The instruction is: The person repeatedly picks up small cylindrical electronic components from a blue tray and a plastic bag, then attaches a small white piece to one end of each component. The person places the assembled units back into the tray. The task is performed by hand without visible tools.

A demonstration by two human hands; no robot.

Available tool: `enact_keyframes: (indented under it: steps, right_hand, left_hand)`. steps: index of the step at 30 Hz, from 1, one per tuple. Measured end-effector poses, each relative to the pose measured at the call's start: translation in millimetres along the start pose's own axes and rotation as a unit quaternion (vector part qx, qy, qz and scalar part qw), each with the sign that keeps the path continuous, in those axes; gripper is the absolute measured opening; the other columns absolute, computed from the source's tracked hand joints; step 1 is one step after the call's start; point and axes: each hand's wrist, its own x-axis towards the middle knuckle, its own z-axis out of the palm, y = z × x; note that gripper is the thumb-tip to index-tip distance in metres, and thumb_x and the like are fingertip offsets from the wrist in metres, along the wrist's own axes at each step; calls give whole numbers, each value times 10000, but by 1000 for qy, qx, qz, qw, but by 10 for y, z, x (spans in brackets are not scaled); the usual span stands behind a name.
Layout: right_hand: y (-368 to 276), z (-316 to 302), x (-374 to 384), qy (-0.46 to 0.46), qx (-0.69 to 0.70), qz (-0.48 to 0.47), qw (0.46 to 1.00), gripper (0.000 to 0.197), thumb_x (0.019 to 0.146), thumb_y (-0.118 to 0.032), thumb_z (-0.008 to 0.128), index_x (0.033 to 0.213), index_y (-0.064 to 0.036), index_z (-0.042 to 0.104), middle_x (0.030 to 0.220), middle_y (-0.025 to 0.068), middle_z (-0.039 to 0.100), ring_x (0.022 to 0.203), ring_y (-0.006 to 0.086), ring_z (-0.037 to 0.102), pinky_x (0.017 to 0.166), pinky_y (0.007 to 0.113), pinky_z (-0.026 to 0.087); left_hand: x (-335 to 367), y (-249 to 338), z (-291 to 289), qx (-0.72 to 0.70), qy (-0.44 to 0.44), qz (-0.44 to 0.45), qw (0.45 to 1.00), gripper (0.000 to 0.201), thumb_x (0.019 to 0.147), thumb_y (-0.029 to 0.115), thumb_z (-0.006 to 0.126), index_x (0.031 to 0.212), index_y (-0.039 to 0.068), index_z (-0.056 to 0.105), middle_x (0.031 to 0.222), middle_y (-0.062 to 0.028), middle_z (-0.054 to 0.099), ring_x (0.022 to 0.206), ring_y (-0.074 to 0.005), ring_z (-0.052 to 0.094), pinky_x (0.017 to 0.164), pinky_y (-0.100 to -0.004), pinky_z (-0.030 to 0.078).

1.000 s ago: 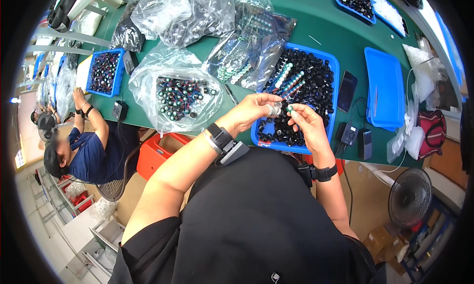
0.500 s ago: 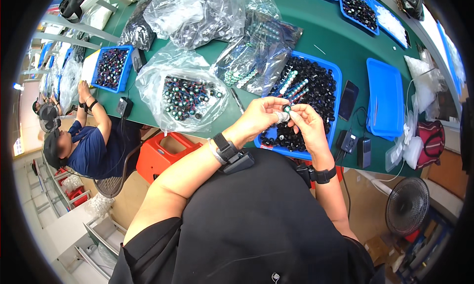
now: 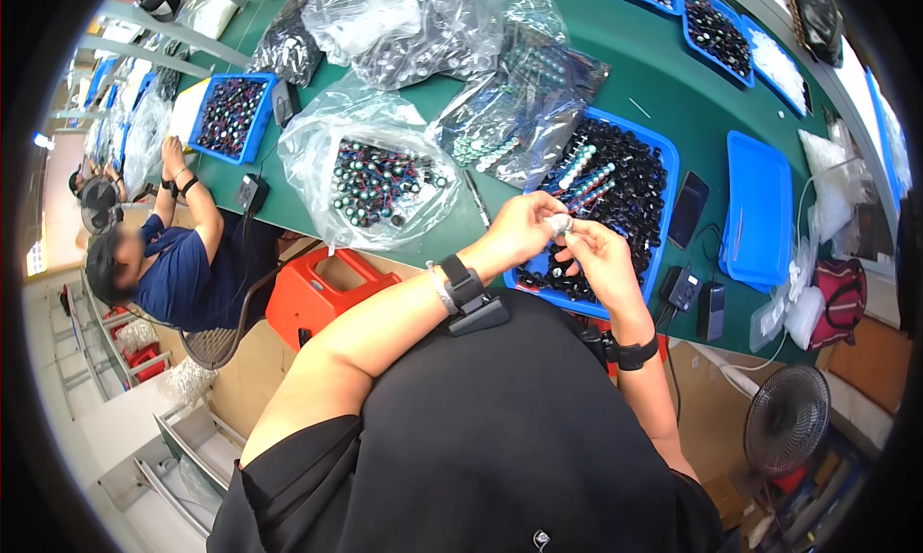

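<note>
Over the near part of a blue tray (image 3: 670, 192) filled with small black parts (image 3: 630, 173), my two hands meet at the fingertips. My left hand (image 3: 522, 230) is closed in a pinch, and so is my right hand (image 3: 603, 257). A small whitish piece (image 3: 558, 225) shows where the fingers meet; whether it is a part or a covering on a finger I cannot tell. Anything else between the fingertips is hidden. Rows of small green-and-white pieces with wires (image 3: 580, 168) lie on the black parts, just beyond my hands.
Left of the tray are an open clear bag (image 3: 312, 183) of wired round parts and a black pen (image 3: 478, 199). Filled bags (image 3: 404, 34) lie behind. To the right are a phone (image 3: 688, 210), stacked blue trays (image 3: 760, 207) and a fan (image 3: 786, 418). Another person (image 3: 197, 264) sits left.
The small dark round part that showed between my fingertips is now out of sight, and my fingers have turned slightly. The whole view has shifted a little.
</note>
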Motion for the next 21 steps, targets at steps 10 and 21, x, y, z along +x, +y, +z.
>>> enact_keyframes:
  steps: [10, 21]
  right_hand:
    - [-90, -14, 48, 1, 53, 15, 998, 210, 879, -64, 545, 1056, 47, 564, 888, 128, 634, 701, 160, 633, 600, 267, 529]
    - [490, 233, 512, -36, -159, -88, 983, 254, 760, -180, 717, 937, -50, 588, 741, 10, 536, 649, 81, 480, 595, 243, 419]
  left_hand:
    - [114, -68, -530, 115, 256, 112, 953, 205, 860, 107, 602, 1033, 0, 586, 799, -43, 606, 680, -84, 526, 589, -230, 448]
    - [-111, -803, -1284, 162, 122, -72, 976, 199, 820, 114, 660, 990, 12, 656, 879, -58, 665, 751, -111, 595, 680, -243, 472]
